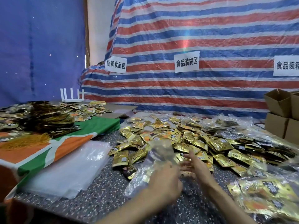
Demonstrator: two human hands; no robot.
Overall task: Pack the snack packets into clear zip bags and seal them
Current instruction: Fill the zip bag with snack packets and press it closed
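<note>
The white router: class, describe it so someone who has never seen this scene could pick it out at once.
Start at the blue sheet hanging on the left, above the green and orange cloth. Behind the heap of gold packets on that cloth stands the router. Unlike those packets, it is plain white, with a row of upright antennas.

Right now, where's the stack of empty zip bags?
Head view, lower left: the bag stack lies flat on the speckled table, beside the orange-green cloth, left of the packet pile and the left hand.
</note>
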